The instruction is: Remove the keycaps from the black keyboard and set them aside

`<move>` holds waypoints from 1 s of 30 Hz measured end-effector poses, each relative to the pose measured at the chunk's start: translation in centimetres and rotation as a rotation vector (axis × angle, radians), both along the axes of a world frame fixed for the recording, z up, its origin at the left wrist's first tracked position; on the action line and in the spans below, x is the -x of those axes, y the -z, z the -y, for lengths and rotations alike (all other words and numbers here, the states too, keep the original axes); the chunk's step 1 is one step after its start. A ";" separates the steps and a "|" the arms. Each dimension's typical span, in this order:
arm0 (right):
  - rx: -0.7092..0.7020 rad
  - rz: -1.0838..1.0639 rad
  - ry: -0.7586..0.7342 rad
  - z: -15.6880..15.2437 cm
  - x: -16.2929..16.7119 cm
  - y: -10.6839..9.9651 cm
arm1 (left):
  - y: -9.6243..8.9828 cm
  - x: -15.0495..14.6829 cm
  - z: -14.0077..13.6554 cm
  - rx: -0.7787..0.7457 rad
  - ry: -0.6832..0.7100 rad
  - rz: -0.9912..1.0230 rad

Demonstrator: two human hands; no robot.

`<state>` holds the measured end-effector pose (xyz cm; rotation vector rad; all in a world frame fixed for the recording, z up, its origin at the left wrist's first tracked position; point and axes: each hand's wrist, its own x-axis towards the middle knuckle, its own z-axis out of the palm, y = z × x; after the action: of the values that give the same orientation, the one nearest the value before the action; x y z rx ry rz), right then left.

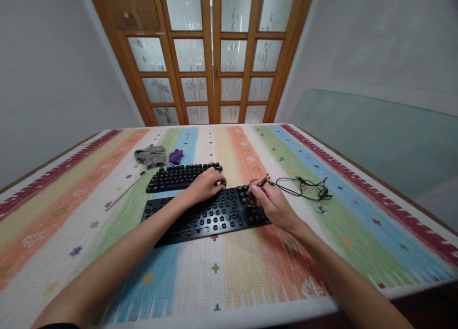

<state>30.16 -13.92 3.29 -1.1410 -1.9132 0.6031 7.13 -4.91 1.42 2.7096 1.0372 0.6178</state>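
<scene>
A black keyboard [193, 221] lies on the table, most of its left and middle keycaps off and the bare switch posts showing. Behind it sits a block of loose black keycaps [175, 175] in rows. My left hand [205, 185] rests over the keyboard's back edge, its fingers pinched at a small black piece that looks like a keycap [223, 183]. In my right hand [270, 202] is a slim dark tool that looks like tweezers [264, 180], its tip pointing down at the keyboard by the keys still in place on the right.
A grey cloth [150, 156] and a purple cloth [176, 156] lie at the back left. Nearer is a thin white stick brush [125, 191] with a dark tip. The keyboard's black cable [315, 188] is looped on the right. A striped tablecloth [229, 267] covers the table.
</scene>
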 end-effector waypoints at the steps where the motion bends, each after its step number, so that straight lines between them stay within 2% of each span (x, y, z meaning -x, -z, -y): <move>1: -0.002 -0.002 -0.001 0.0 0.0 0.0 | 0.1 0.0 -0.2 -0.001 0.003 -0.018; 11: -0.008 -0.016 -0.020 0.1 -0.3 0.1 | 1.0 0.4 -1.4 -0.049 -0.008 0.003; 30: -0.020 -0.011 -0.001 0.1 -0.6 -0.3 | 0.9 0.8 -1.4 -0.113 -0.047 -0.045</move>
<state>30.76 -14.05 3.54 -1.1220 -1.9062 0.5885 6.31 -3.55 0.52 2.8152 1.1125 0.6454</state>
